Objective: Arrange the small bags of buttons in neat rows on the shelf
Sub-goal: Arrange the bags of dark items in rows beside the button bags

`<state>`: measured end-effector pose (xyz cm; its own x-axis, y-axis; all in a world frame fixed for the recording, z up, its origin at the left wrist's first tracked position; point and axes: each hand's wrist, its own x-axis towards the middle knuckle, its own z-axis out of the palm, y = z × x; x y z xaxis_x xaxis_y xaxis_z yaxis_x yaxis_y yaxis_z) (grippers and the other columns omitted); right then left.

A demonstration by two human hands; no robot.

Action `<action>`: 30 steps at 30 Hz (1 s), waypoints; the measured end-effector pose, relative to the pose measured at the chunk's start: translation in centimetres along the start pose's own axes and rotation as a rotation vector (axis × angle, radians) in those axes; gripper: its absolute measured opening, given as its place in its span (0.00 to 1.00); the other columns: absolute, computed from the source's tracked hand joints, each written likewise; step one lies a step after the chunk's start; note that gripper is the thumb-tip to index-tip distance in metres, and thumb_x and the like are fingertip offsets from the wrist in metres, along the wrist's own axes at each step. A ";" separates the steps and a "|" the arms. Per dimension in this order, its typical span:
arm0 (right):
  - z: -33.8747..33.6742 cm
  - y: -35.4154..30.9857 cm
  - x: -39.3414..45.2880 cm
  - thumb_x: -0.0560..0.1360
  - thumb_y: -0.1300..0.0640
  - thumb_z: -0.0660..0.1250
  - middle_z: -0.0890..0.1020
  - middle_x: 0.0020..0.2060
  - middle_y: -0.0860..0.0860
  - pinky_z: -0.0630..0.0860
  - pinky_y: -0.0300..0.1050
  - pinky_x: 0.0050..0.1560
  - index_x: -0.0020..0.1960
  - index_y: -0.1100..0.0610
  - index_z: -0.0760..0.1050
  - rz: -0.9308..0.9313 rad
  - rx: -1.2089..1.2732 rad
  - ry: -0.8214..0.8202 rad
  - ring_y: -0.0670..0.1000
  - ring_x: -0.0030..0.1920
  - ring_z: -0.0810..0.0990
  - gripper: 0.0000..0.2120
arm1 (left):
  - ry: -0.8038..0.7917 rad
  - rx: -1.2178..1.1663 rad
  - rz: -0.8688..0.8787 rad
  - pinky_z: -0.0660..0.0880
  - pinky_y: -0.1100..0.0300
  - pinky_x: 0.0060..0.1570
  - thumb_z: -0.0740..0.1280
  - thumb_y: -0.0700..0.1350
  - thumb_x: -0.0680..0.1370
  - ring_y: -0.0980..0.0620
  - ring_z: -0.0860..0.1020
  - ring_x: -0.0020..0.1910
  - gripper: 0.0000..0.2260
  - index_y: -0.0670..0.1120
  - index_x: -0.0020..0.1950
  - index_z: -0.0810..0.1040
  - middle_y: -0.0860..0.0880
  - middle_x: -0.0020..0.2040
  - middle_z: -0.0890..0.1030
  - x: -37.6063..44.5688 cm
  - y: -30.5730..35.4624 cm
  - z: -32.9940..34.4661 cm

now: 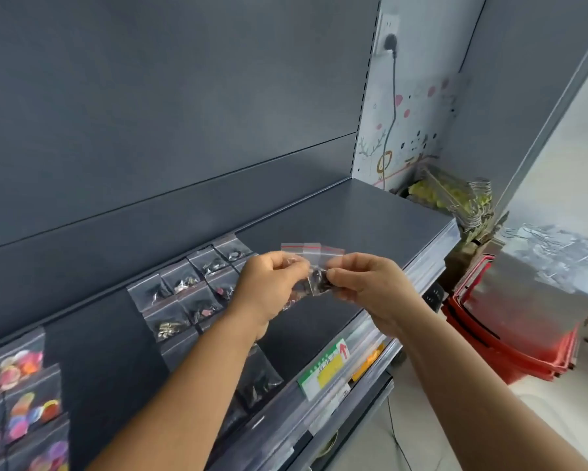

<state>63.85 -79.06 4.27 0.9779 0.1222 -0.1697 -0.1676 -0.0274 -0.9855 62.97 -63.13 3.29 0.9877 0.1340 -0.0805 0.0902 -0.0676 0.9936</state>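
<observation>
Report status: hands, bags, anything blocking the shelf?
Left hand and right hand pinch a small bunch of clear bags above the shelf. Rows of bags laid at left. Shelf right of them bare.

The shelf (370, 212) is dark grey, the little bags (314, 263) are clear with red tops, and the baskets (510, 341) are red.

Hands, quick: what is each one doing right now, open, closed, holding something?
Left hand: fingers closed on the small clear bags of buttons.
Right hand: fingers closed, pinching the same bags.
</observation>
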 end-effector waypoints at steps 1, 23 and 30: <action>0.1 0.0 0.6 0.72 0.62 0.71 0.82 0.35 0.54 0.76 0.41 0.38 0.37 0.57 0.82 0.001 0.006 -0.008 0.50 0.36 0.78 0.06 | 0.016 0.010 -0.003 0.79 0.60 0.37 0.69 0.42 0.74 0.52 0.81 0.39 0.03 0.46 0.41 0.82 0.49 0.39 0.83 0.3 -0.1 -0.2; -0.7 0.9 6.4 0.72 0.65 0.69 0.79 0.27 0.51 0.74 0.41 0.31 0.39 0.59 0.76 -0.015 -0.379 -0.497 0.49 0.28 0.74 0.05 | 0.561 0.312 -0.101 0.79 0.51 0.41 0.67 0.45 0.76 0.54 0.79 0.32 0.04 0.52 0.42 0.79 0.53 0.36 0.84 -5.0 -1.8 1.2; -0.8 3.1 6.2 0.73 0.62 0.68 0.81 0.32 0.51 0.77 0.44 0.33 0.49 0.53 0.75 -0.125 -0.626 -0.576 0.49 0.29 0.78 0.07 | 0.607 0.554 -0.189 0.79 0.57 0.38 0.66 0.44 0.77 0.54 0.80 0.34 0.04 0.48 0.47 0.80 0.54 0.38 0.83 -6.2 -3.3 2.8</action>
<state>69.47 -79.21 0.14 0.7405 0.6406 -0.2033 0.2027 -0.5013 -0.8412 56.96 -66.50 0.29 0.7237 0.6895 -0.0278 0.4531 -0.4444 0.7728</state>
